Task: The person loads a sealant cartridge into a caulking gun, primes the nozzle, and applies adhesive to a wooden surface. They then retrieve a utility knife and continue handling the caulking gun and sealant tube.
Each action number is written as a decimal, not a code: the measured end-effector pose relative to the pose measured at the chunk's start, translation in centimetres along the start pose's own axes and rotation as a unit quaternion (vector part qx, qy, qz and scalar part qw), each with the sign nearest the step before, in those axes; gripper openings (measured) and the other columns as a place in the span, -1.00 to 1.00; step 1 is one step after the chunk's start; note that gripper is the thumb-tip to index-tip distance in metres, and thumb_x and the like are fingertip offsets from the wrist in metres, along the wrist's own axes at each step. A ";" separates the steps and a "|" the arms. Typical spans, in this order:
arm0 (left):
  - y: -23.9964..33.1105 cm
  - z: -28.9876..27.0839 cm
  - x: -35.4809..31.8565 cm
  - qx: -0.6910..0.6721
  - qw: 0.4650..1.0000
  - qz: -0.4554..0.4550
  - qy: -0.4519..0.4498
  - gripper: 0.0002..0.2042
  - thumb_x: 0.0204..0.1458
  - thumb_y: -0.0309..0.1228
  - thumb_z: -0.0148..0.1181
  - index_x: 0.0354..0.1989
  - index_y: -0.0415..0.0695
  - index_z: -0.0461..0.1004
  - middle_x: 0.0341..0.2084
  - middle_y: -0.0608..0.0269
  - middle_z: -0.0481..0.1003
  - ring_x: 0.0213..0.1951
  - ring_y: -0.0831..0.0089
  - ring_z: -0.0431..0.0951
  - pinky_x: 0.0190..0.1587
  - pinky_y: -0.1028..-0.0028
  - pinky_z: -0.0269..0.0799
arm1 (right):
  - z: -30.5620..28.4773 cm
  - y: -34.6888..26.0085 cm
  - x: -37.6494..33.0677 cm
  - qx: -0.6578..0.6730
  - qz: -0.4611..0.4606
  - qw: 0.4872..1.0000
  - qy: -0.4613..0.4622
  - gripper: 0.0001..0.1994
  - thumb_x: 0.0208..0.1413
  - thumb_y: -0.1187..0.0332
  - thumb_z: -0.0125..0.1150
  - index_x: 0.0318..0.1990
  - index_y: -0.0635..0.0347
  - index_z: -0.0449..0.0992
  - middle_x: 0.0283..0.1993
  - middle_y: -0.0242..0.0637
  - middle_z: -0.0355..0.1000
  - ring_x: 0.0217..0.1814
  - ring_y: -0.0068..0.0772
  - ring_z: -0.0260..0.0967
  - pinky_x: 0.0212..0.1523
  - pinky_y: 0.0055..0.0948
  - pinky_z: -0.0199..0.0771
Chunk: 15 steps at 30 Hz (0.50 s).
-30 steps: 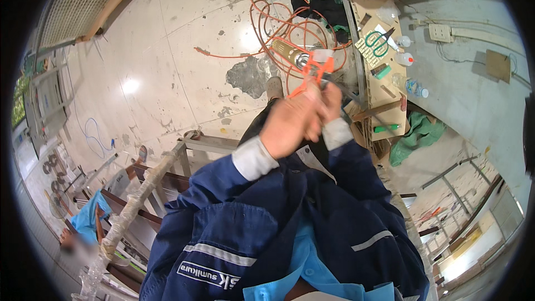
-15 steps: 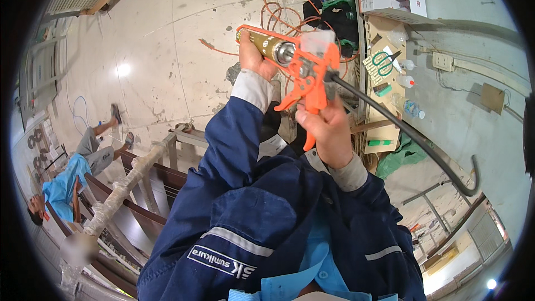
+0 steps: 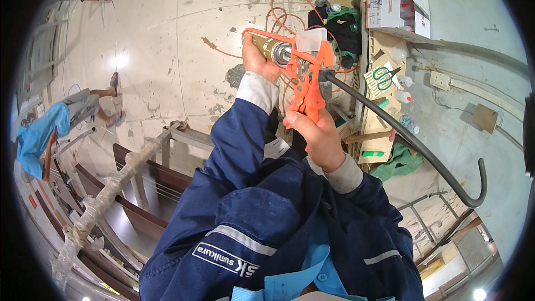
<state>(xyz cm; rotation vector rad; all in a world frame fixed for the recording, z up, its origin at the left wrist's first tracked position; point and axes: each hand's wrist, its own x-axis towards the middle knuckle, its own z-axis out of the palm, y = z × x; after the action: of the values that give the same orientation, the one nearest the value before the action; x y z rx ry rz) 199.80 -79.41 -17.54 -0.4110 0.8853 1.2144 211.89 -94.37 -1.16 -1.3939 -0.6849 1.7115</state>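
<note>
An orange caulking gun (image 3: pixel 313 93) is held up in front of my chest. My left hand (image 3: pixel 257 61) wraps around its front frame and the gold cartridge (image 3: pixel 262 43) lying in it. My right hand (image 3: pixel 319 139) grips the orange handle and trigger, the thumb lying along the near side and part of the grip hidden behind the fingers. From the back of the gun a long dark rod (image 3: pixel 401 128) runs out to the right, bent into a hook at its end. A translucent whitish piece (image 3: pixel 311 40) sits at the gun's far side.
On the right, a narrow bench (image 3: pixel 384 50) against the wall carries green-handled scissors (image 3: pixel 383 78), bottles and an open white carton (image 3: pixel 387 5). An orange hose (image 3: pixel 273 11) coils on the floor ahead. To the left are a plastic-wrapped rail (image 3: pixel 114 189) and a person in blue (image 3: pixel 42 136).
My right fingers have closed around the trigger, which now sits nearer the handle. The rod's hooked end has shifted slightly lower. At left, the person in blue has moved farther left.
</note>
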 end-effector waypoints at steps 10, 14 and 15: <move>1.1 1.6 -0.8 -0.003 0.999 0.054 -0.008 -0.54 0.36 -0.02 -0.27 -0.18 -0.19 0.40 -0.38 0.04 0.51 -0.33 0.16 0.56 -0.21 0.10 0.60 | -0.5 -0.7 -0.8 -0.062 -0.004 0.998 0.011 -0.75 0.25 0.35 0.18 0.00 0.30 0.49 -0.24 -0.32 0.48 -0.22 -0.54 0.41 -0.15 -0.50 0.42; 3.0 2.6 -0.7 0.014 0.994 0.107 0.008 -0.54 0.37 -0.03 -0.26 -0.14 -0.21 0.39 -0.34 0.01 0.53 -0.30 0.14 0.59 -0.20 0.09 0.62 | -1.4 -4.8 -3.1 -0.247 -0.061 0.967 0.001 -0.69 0.25 0.37 0.19 0.08 0.35 0.46 -0.15 -0.15 0.54 -0.08 -0.34 0.53 0.01 -0.46 0.47; 3.5 2.8 -0.6 0.016 0.993 0.119 0.007 -0.54 0.37 -0.03 -0.25 -0.14 -0.21 0.39 -0.33 0.01 0.53 -0.29 0.14 0.59 -0.19 0.08 0.62 | -1.4 -5.9 -3.7 -0.329 -0.170 0.929 0.018 -0.70 0.24 0.39 0.20 0.07 0.35 0.47 -0.14 -0.13 0.54 -0.07 -0.27 0.54 0.02 -0.41 0.48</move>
<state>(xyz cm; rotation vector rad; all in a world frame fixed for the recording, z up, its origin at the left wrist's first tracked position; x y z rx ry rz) 197.50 -76.62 -14.74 -0.2942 0.9851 1.4141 214.92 -94.53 5.29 -1.6134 -1.4806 1.2162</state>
